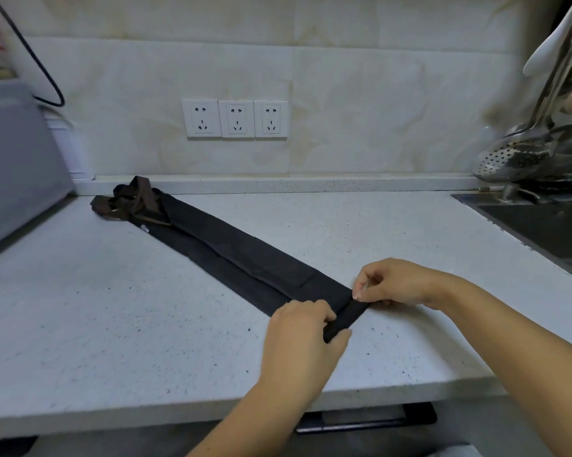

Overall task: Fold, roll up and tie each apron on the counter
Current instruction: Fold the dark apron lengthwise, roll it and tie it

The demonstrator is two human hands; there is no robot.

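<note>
A black apron (238, 252) lies folded into a long narrow strip, running diagonally across the white speckled counter (113, 318) from the back left to the near right. Its brown straps (129, 201) are bunched at the far end by the wall. The near end is turned over into a small first roll. My left hand (302, 338) pinches the left side of that roll between thumb and fingers. My right hand (393, 283) pinches the roll's right corner with its fingertips.
A grey appliance (14, 166) stands at the back left with a black cable (37, 67) above it. Three wall sockets (235, 118) sit on the tiled backsplash. A dark sink (541, 225) and hanging metal utensils (525, 150) are at the right. A drawer handle (367, 417) shows below the counter edge.
</note>
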